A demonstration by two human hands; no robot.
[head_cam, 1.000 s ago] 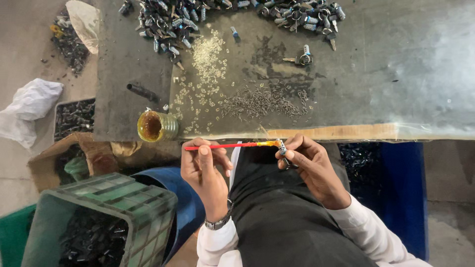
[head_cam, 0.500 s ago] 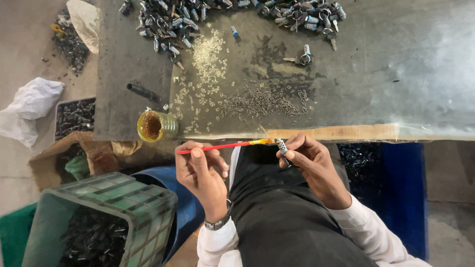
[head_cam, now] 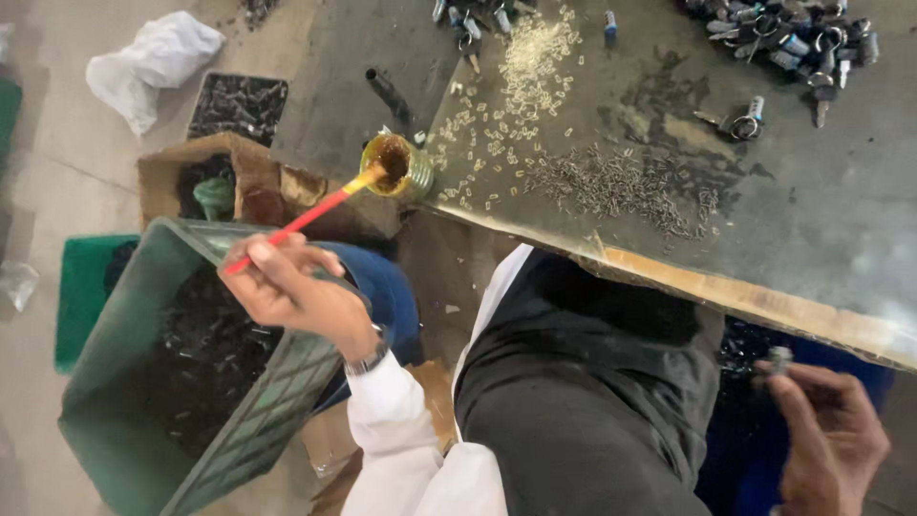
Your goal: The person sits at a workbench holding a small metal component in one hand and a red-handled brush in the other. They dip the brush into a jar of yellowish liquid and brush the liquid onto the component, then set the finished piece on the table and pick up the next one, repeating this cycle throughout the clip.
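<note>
My left hand point(head_cam: 287, 291) is closed around the end of a thin red brush point(head_cam: 301, 222), fingers pinched tight on its handle. The brush slants up to the right, and its yellowed tip sits inside a small open tin point(head_cam: 396, 164) at the near edge of the table point(head_cam: 812, 210). The tin holds a brownish-amber liquid, and the tip is at or in that liquid.

My right hand point(head_cam: 826, 440) is low at the lower right, below the table edge, well apart from the tin. Its fingertips are clamped on a small metal part point(head_cam: 778, 360), held up between thumb and fingers.

On the table beyond the tin lie a scatter of pale small pieces point(head_cam: 521, 86) and, to their right, a spread of dark thin pins point(head_cam: 611, 182). A heap of metal lock parts point(head_cam: 783, 33) lies at the far right corner.

Under my left hand stands a green crate point(head_cam: 124, 420), tilted, filled with dark metal parts. Beside it an open cardboard box point(head_cam: 248, 182) holds a green object. Farther off, a dark tray point(head_cam: 239, 105) on the floor is full of similar dark bits, with a white bag point(head_cam: 153, 62) next to it.
</note>
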